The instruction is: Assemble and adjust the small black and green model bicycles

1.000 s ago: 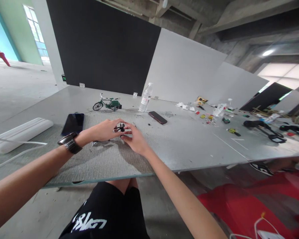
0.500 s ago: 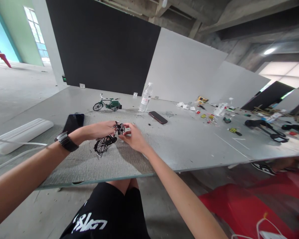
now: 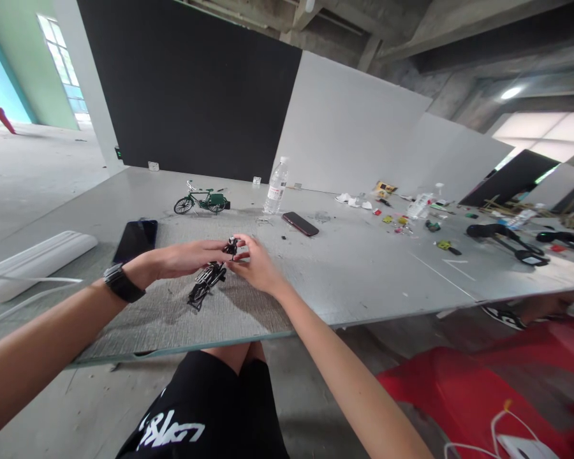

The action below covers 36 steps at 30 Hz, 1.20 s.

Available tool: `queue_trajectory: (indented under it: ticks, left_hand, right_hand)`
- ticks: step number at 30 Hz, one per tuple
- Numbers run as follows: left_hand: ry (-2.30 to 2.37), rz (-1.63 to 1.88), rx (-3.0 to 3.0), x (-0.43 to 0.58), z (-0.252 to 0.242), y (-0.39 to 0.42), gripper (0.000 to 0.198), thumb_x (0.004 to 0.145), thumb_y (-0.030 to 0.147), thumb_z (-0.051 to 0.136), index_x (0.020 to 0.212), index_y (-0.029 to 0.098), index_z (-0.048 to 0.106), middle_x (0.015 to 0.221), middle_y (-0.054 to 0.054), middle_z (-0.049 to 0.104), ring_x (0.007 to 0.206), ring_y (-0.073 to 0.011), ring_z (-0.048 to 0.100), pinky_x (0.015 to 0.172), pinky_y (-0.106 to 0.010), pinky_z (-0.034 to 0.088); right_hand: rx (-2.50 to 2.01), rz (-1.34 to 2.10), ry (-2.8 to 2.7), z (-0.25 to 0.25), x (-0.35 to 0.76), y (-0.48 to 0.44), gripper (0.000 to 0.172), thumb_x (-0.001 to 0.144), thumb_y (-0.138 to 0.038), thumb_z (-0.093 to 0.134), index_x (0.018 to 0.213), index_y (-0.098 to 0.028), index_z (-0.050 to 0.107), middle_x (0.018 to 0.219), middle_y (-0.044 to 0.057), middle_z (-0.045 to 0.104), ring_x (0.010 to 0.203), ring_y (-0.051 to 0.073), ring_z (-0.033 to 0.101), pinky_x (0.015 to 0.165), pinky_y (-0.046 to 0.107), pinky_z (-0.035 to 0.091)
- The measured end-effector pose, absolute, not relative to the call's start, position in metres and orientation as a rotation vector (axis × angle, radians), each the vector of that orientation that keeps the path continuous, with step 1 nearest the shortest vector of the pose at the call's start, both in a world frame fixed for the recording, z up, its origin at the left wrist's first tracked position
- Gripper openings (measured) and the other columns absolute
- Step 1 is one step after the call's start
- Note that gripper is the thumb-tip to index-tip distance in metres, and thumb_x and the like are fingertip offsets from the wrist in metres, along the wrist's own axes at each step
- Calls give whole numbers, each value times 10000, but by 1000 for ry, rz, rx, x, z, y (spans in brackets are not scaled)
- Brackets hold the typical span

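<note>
A small black model bicycle (image 3: 209,279) is held over the grey mat (image 3: 172,319) in the middle of the table. My left hand (image 3: 189,257) pinches its upper front end from the left, and a black watch sits on that wrist. From the right, my right hand (image 3: 254,266) pinches the same end, fingers closed on a small part there. The bicycle's rear wheel hangs down toward the mat. A finished green model bicycle (image 3: 199,201) stands further back.
A dark phone (image 3: 134,239) lies left of my hands, a second phone (image 3: 300,224) and a water bottle (image 3: 275,186) behind them. Small parts and tools (image 3: 402,223) are scattered at the right. A white box (image 3: 33,261) lies far left. Red seats (image 3: 459,395) stand below right.
The black bicycle has come out from under my left hand, been lifted and turned, and now hangs edge-on with its wheel down. Both hands stay at its front end.
</note>
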<state>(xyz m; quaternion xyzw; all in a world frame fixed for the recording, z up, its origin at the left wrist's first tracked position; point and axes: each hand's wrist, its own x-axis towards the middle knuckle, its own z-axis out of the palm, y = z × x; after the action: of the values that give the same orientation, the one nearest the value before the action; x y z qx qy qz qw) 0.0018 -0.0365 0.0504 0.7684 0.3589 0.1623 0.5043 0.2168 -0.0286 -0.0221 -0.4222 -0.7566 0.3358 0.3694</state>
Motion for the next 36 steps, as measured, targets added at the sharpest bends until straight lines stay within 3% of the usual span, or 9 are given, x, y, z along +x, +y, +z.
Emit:
queue_trajectory:
  ticks: [3,7,11,16,21,27,32,36]
  left_hand:
    - [894,432,1842,1,43,-38,651,947,579,535,1514,268,468,1507,-83,542,1386,-307,463,1087,-379,398]
    - [952,483,1782,4,32,-37,879,908,624,542,1637,288,184,1606,-117,419,1449,-365,398,1140,-462,364]
    - [881,505,1784,8,24,-35,813,909,577,507,1626,306,237,1662,-68,336,1513,-366,286,1181,-475,329]
    - [876,547,1765,11,17,-34,782,945,579,412,1626,238,234,1584,-129,457,1470,-380,363,1168,-541,333]
    - [819,574,1684,12,16,-37,759,973,557,367,1634,230,187,1655,-107,343,1501,-321,328,1220,-505,260]
    - [805,555,1628,15,20,-40,761,967,532,369,1633,228,161,1612,-123,416,1431,-342,437,1171,-539,340]
    - [841,604,1747,14,19,-40,740,955,544,383,1614,237,243,1679,-79,293,1548,-310,225,1249,-488,181]
    - [862,611,1771,15,18,-38,748,948,541,371,1617,234,237,1681,-79,286,1548,-311,217,1240,-494,196]
  right_hand:
    - [-1096,870,-1923,-23,218,-29,714,861,-490,714,1454,-248,400,1346,140,462,919,167,650,809,383,605]
    - [-1132,882,-1901,-24,219,-29,772,858,-522,711,1488,-237,368,1365,158,489,940,184,662,783,375,606]
    - [-1129,862,-1927,-21,218,-29,737,872,-517,696,1474,-221,392,1319,153,538,945,191,668,777,370,607]
    - [-1120,861,-1925,-15,216,-32,755,853,-563,707,1455,-208,422,1271,143,573,909,188,681,775,369,613]
    - [-1133,865,-1906,-17,216,-30,747,844,-540,723,1453,-222,430,1270,131,577,904,188,681,775,378,617]
    - [-1082,573,-1908,-8,216,-41,531,946,-324,584,1458,-283,450,1321,116,522,1064,207,618,802,359,604]
    - [-955,371,-1933,4,213,-48,306,1029,-415,473,1248,-280,638,1183,91,572,1016,200,623,771,337,583]
    - [-1018,407,-1905,4,210,-44,306,1026,-463,493,1184,-274,673,1170,86,584,959,191,632,747,336,570]
